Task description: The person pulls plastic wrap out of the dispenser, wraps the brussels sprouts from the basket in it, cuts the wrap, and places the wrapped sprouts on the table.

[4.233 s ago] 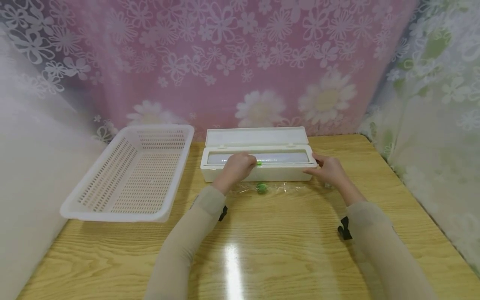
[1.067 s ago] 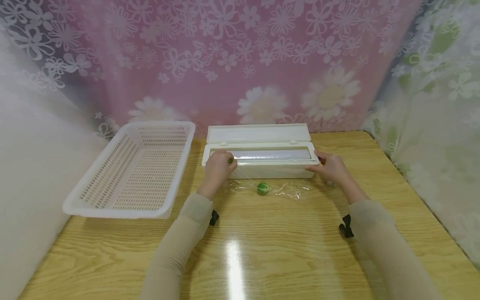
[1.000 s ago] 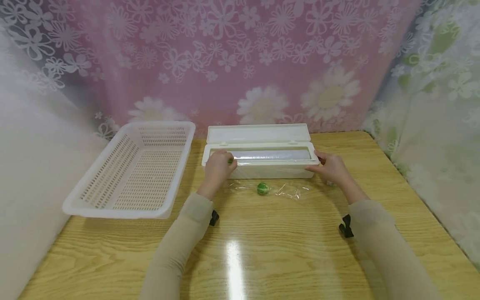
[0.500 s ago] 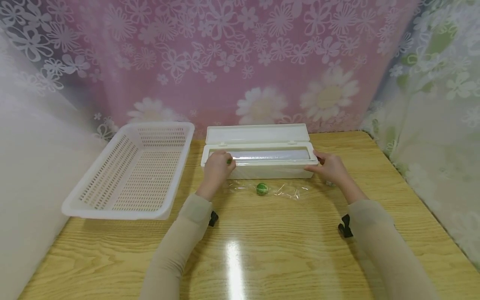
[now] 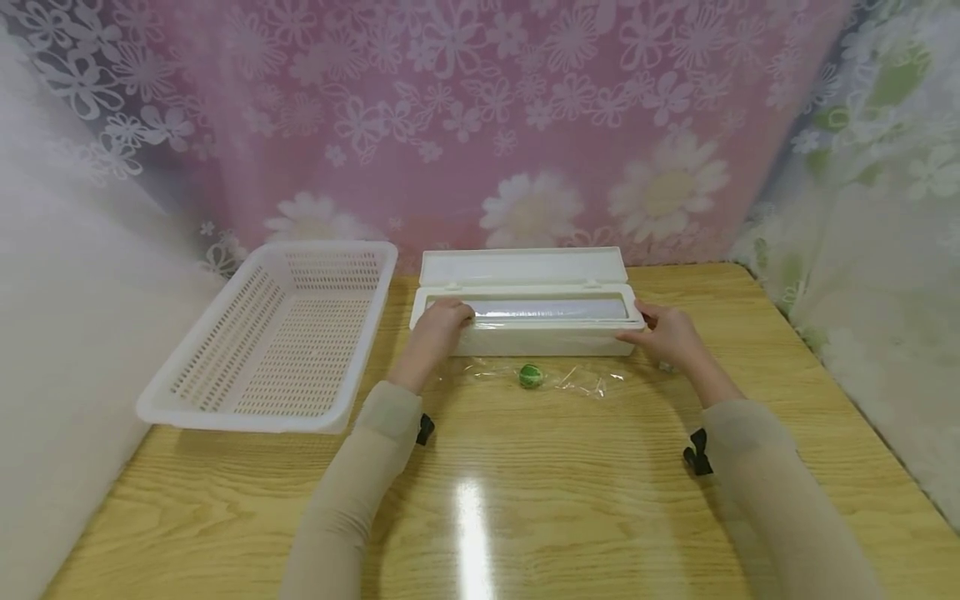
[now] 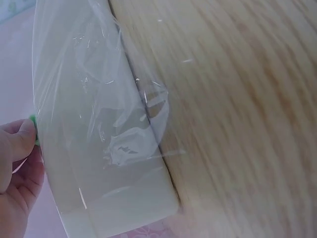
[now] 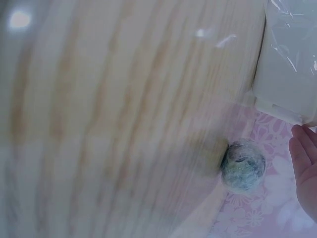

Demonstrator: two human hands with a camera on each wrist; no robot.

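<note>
A white cling film dispenser lies on the table with its lid raised and a film roll inside. My left hand is at its left end, pinching the small green slide cutter, which the fingers hide in the head view. My right hand grips the dispenser's right end, thumb in front, fingers at the side. Clear film hangs over the dispenser's front onto the table. A small green striped ball lies at that film, in front of the dispenser.
A white perforated plastic basket stands at the left of the wooden table. Close by the right hand sits a round thing wrapped in clear film. Flowered cloth hangs close behind the dispenser.
Over the last few seconds my left hand slid the green cutter from the dispenser's middle to its left end. It has stayed there since; my right hand keeps its grip.
</note>
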